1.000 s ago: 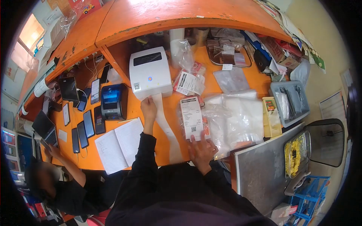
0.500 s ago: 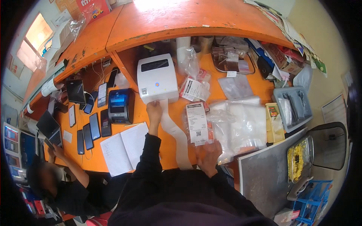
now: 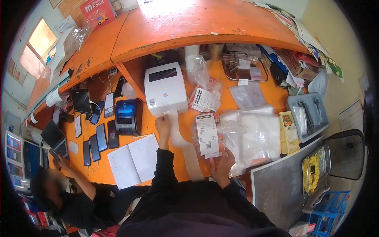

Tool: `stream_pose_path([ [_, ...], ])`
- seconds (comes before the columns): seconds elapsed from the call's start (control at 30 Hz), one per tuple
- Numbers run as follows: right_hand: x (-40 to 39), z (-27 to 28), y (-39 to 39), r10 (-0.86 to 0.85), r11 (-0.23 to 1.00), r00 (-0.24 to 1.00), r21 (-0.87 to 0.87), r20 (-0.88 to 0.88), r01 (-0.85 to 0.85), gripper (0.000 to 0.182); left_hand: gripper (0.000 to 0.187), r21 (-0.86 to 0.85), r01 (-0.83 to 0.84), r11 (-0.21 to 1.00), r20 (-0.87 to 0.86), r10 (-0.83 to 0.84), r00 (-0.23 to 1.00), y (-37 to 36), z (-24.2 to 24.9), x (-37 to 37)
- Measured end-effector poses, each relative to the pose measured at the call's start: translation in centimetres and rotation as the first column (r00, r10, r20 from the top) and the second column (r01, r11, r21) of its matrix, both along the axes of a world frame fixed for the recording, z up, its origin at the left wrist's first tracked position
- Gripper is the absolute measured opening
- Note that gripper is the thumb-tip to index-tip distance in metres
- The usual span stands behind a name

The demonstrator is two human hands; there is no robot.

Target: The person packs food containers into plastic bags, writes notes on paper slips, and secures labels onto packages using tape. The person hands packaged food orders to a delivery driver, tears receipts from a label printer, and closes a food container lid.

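A white label printer (image 3: 166, 89) stands on the orange desk, and a long strip of white paper (image 3: 182, 144) runs from its front toward the desk's near edge. My left hand (image 3: 162, 125) is closed on the strip close to the printer's outlet. To the right, my right hand (image 3: 223, 168) lies with its fingers apart beside the lower end of a printed receipt (image 3: 207, 136), which rests on a plastic-wrapped packet. Whether the fingertips touch the packet is hard to tell. Clear plastic bags (image 3: 258, 136) are stacked right of the receipt.
An open notebook (image 3: 134, 162), several phones and a blue-black printer (image 3: 128, 116) are on the left. Another person (image 3: 59, 193) sits there holding a phone. A grey basket (image 3: 308, 116) and yellow tray (image 3: 289, 132) stand right. A shelf (image 3: 173, 23) overhangs the back.
My right hand has moved up slightly toward the receipt, and its fingers are more spread. My left hand stays by the printer outlet. The camera view has shifted slightly.
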State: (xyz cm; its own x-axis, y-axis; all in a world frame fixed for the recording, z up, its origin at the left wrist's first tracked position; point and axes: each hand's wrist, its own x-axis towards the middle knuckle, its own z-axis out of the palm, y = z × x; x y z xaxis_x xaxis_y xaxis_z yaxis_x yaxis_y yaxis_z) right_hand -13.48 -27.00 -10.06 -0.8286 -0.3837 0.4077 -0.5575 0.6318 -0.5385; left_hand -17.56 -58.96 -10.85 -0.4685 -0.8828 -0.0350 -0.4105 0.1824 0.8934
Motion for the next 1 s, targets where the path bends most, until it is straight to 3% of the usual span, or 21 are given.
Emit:
stream_pose_path([
  [0.03, -0.2, 0.1, 0.0, 0.004, 1.000, 1.000, 0.004, 0.001, -0.004, 0.066, 0.033, -0.006, 0.017, 1.000, 0.105, -0.016, 0.994, 0.2, 1.1, 0.2],
  [0.13, -0.3, 0.2, 0.2, 0.022, 1.000, 1.000, 0.018, 0.019, -0.022, 0.065, 0.031, -0.368, 0.049, 0.929, 0.297, 0.067, 0.953, 0.9, 3.5, -1.2],
  [0.23, -0.6, 0.1, 0.2, 0.035, 0.999, 0.999, 0.022, 0.033, -0.036, 0.069, 0.028, -0.388, 0.106, 0.916, 0.352, 0.041, 0.935, 1.5, 5.0, -1.8],
  [0.33, -0.3, -0.3, 0.1, 0.054, 0.998, 0.996, 0.021, 0.076, -0.055, 0.075, 0.029, -0.452, 0.112, 0.885, 0.292, 0.028, 0.956, 2.1, 6.6, -2.4],
  [0.47, -0.4, -1.1, 0.1, 0.043, 0.998, 0.996, 0.042, 0.074, -0.046, 0.073, 0.033, -0.490, 0.091, 0.867, 0.039, -0.083, 0.996, 2.9, 10.5, -2.5],
  [0.57, -0.7, -0.3, -0.1, 0.030, 0.998, 0.996, 0.052, 0.088, -0.034, 0.073, 0.032, -0.294, 0.116, 0.949, -0.241, -0.191, 0.952, 5.0, 14.7, -0.6],
  [0.63, -0.4, 1.9, 0.3, 0.007, 0.998, 0.995, 0.066, 0.102, -0.013, 0.075, 0.030, -0.275, 0.167, 0.947, -0.284, -0.245, 0.927, 7.4, 17.6, 1.6],
  [0.7, -0.6, 2.2, 2.6, 0.155, 0.949, 0.973, -0.301, 0.172, -0.098, 0.082, 0.028, -0.264, 0.254, 0.930, -0.407, -0.346, 0.845, 12.0, 20.9, 3.0],
  [0.73, -0.5, 4.5, 3.2, 0.243, 0.844, 0.936, -0.532, 0.255, -0.073, 0.087, 0.026, 0.105, 0.391, 0.915, -0.619, -0.248, 0.746, 16.2, 23.6, 3.3],
  [0.77, 0.2, 7.9, 3.8, 0.330, 0.682, 0.900, -0.731, 0.285, -0.018, 0.092, 0.026, 0.024, 0.549, 0.836, -0.544, -0.449, 0.709, 18.2, 24.6, 4.3],
  [0.8, 0.0, 11.4, 5.5, 0.374, 0.693, 0.901, -0.712, 0.220, -0.114, 0.089, 0.026, 0.061, 0.655, 0.754, -0.582, -0.506, 0.636, 21.1, 24.9, 4.3],
  [0.83, 0.0, 14.1, 7.2, 0.436, 0.697, 0.885, -0.684, 0.166, -0.215, 0.085, 0.027, 0.175, 0.731, 0.660, -0.687, -0.450, 0.571, 24.3, 24.4, 3.9],
  [0.9, 1.9, 14.9, 9.7, 0.400, 0.704, 0.883, -0.699, 0.245, -0.124, 0.073, 0.027, 0.341, 0.698, 0.630, -0.702, -0.323, 0.635, 30.3, 24.8, 2.4],
  [1.0, 3.4, 15.3, 16.3, 0.206, 0.838, 0.970, -0.535, 0.131, -0.106, 0.051, 0.026, 0.368, 0.863, 0.348, -0.772, -0.403, 0.492, 36.6, 28.3, 1.1],
])
